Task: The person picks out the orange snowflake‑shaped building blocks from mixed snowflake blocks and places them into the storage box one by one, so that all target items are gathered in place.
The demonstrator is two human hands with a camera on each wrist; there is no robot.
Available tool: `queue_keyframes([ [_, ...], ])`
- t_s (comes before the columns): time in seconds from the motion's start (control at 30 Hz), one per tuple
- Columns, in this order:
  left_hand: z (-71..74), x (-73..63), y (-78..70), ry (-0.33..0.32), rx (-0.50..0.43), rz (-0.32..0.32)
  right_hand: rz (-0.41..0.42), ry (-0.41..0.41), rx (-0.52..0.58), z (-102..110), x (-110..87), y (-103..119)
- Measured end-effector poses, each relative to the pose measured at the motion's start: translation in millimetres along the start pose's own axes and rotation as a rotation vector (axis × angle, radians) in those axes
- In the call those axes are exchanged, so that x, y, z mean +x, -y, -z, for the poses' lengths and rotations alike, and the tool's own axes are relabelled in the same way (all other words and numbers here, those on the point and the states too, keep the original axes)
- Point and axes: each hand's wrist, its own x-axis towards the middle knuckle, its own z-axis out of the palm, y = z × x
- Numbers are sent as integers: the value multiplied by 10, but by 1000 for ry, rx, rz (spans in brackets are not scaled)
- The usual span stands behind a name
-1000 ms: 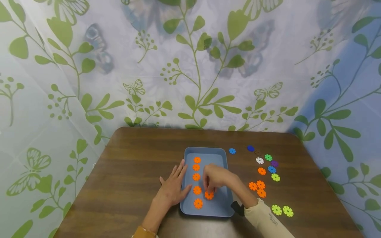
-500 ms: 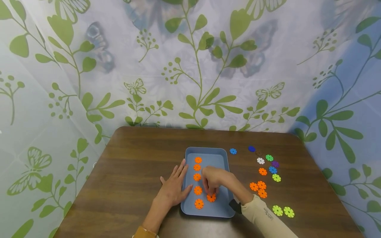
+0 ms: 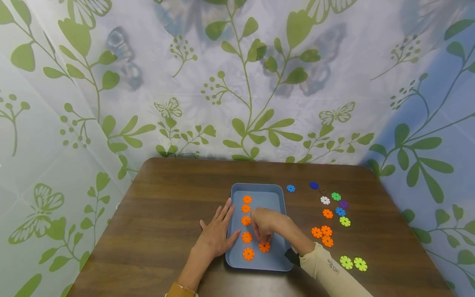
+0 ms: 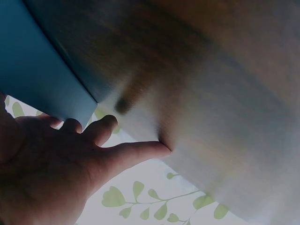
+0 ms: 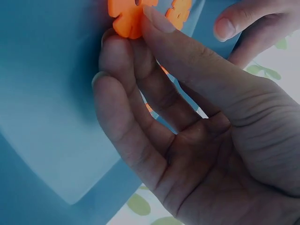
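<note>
A blue-grey tray (image 3: 269,199) lies on the brown table, with several orange notched discs (image 3: 246,221) in a column along its left side. My right hand (image 3: 266,223) reaches into the tray and pinches another orange disc (image 5: 124,18) between thumb and fingertips, low and to the right of that column. In the right wrist view the disc's upper part is cut off by the frame edge. My left hand (image 3: 216,236) rests with fingers spread at the tray's left side, thumb over the rim; in the left wrist view its fingers (image 4: 136,152) lie beside the tray wall.
Right of the tray, loose discs lie on the table (image 3: 167,222): orange ones (image 3: 326,230), two lime-green ones (image 3: 346,262) at the front, a white one (image 3: 325,200), a green one (image 3: 336,196), a purple one (image 3: 344,204) and blue ones (image 3: 291,188). A patterned curtain (image 3: 237,103) hangs behind.
My right hand has shifted the pinched orange disc slightly right and toward the front of the tray. The left hand stays in place.
</note>
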Motion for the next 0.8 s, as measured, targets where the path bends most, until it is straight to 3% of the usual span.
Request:
queue_keyframes([
  [0.23, 14, 6, -6, -6, -6, -9, -40, -6, -34, -10, 1, 18],
  [0.8, 1, 7, -3, 3, -12, 1, -9, -31, 2, 1, -24, -28],
])
